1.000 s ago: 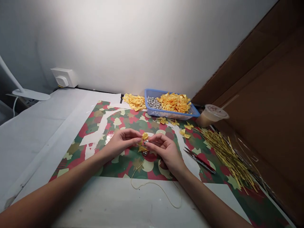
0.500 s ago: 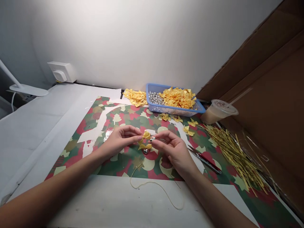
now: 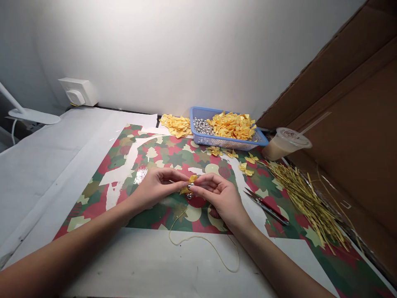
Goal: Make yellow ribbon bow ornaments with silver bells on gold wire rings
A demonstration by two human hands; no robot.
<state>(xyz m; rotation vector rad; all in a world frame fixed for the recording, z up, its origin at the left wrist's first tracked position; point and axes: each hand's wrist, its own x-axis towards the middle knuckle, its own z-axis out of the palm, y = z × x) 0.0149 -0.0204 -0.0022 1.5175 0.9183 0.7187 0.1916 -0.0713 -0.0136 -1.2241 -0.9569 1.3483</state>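
Note:
Above the patterned paper, my left hand (image 3: 159,186) pinches a yellow ribbon bow (image 3: 192,179) between thumb and fingertips. My right hand (image 3: 218,194) meets it from the other side, its thumb and forefinger closed on a small silver bell (image 3: 190,187). Just below hangs a second silver bell (image 3: 189,196), close to another piece of yellow ribbon (image 3: 184,191). A thin yellow cord (image 3: 198,237) trails beneath the hands and curves over the white surface toward my right wrist. How cord, bow and bells are joined is hidden by my fingers.
A blue basket (image 3: 229,143) of silver bells and yellow bows stands against the wall, beside a yellow bow pile (image 3: 176,125). Several loose bows lie before it. To the right are scissors-like snips (image 3: 267,207), a bundle of gold cords (image 3: 305,203) and a lidded drink cup (image 3: 287,144).
My right hand has moved left, bringing the silver bell against the bow. My fingertips are now closer together, and the view has shifted slightly.

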